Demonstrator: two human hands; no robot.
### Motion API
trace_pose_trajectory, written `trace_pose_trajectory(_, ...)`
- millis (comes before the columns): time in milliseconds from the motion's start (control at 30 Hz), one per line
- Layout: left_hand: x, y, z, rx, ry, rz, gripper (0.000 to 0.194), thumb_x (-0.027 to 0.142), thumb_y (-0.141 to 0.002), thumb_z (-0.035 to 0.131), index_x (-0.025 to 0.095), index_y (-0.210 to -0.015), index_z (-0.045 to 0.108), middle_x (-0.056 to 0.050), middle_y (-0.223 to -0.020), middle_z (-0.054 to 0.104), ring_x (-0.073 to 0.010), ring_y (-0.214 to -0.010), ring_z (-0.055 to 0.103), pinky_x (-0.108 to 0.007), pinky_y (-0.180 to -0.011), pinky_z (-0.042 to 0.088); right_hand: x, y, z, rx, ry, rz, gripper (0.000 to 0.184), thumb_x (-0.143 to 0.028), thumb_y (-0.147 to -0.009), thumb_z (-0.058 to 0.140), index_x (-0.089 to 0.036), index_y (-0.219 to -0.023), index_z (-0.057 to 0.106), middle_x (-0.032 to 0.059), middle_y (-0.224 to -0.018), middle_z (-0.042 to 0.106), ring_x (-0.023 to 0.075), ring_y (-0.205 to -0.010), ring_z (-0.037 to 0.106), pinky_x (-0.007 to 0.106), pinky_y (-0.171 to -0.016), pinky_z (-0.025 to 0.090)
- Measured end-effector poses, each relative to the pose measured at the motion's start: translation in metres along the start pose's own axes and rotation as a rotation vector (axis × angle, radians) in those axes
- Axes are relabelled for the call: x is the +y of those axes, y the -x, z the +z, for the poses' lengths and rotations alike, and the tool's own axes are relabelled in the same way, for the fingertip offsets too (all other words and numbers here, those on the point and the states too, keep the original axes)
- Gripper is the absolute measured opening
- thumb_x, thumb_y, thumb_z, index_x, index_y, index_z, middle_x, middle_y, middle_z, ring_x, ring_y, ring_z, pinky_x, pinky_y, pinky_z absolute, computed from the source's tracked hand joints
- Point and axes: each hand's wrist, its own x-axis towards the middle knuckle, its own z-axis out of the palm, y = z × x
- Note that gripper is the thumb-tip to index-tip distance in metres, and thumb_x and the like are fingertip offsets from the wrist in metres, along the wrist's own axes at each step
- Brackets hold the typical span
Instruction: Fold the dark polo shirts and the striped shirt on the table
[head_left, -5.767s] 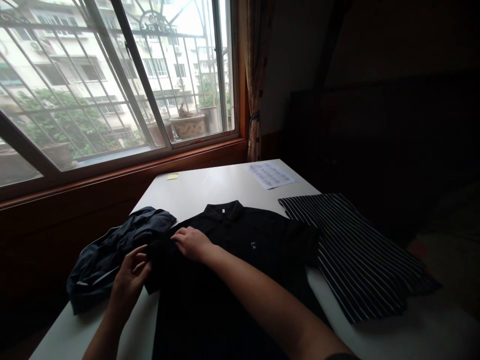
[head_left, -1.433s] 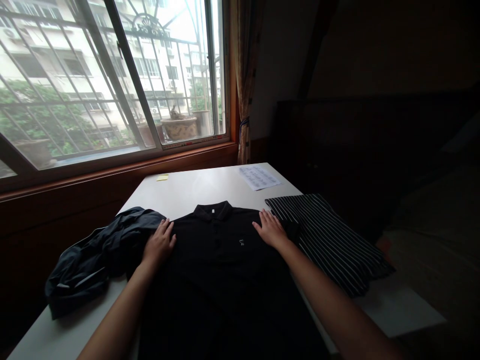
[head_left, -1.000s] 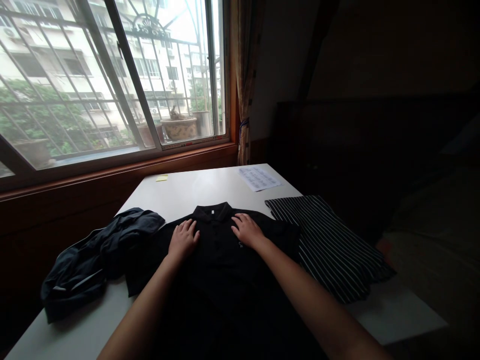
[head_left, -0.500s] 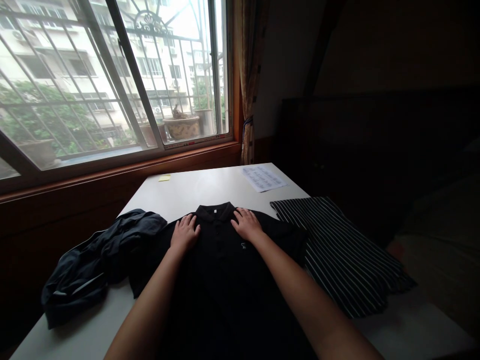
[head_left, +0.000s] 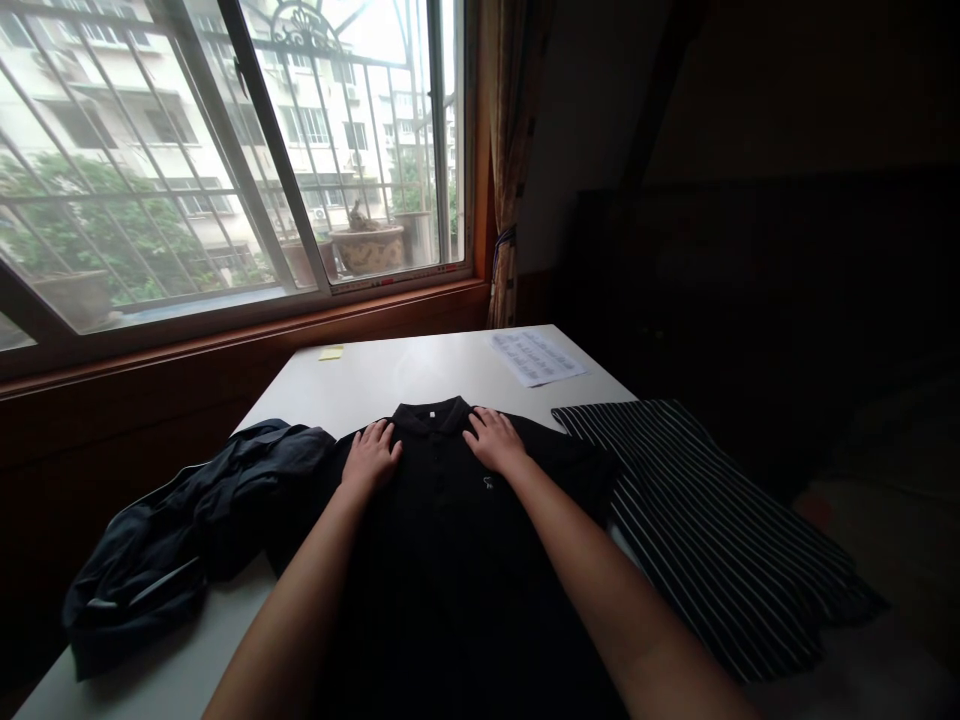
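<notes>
A black polo shirt (head_left: 442, 540) lies spread front side up, its collar pointing away from me and a small pale logo on the chest. My left hand (head_left: 370, 455) rests on it just left of the collar, fingers stretched out. On the other side of the collar, my right hand (head_left: 493, 438) lies flat on the shirt, fingers also spread. Neither hand grips the fabric. The shirt's lower part runs out of view between my forearms.
The white table (head_left: 420, 365) carries a crumpled dark garment (head_left: 202, 520) at left and a striped black garment (head_left: 697, 510) at right. Toward the back are a printed sheet (head_left: 536, 357) and a yellow sticky note (head_left: 331, 353). A barred window (head_left: 322, 290) stands beyond.
The camera view has shifted slightly, so the table and garments appear a little displaced. Both hands stay flat on the shirt beside its collar.
</notes>
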Motion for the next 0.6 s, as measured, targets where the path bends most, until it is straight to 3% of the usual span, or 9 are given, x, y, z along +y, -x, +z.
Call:
trace_pose_trajectory(333,-0.011,-0.023,0.004,-0.018,-0.008,-0.002,0.062,0.050,-0.101,0.031,0.017,-0.152,0.040,-0.009,-0.163,0.033,-0.0276,-0.150,0.027,-0.047,-0.122,0.019,0.009,-0.029,0.001,-0.065,-0.012,-0.021,0.067,-0.057,-0.101,0.026,-0.019,-0.155,0.037,0.0052,-0.165,0.024,0.0239,-0.151,0.018,0.042,-0.123,0.010)
trace_pose_trajectory(600,-0.011,-0.022,0.001,0.000,-0.019,0.013,0.060,0.047,-0.102,0.031,0.016,-0.153,0.039,-0.010,-0.163,0.032,-0.0277,-0.151,0.025,-0.047,-0.122,0.021,0.014,-0.024,-0.001,-0.098,-0.023,-0.065,0.068,-0.055,-0.101,0.025,-0.017,-0.157,0.032,0.0049,-0.167,0.021,0.0197,-0.153,0.015,0.039,-0.124,0.008)
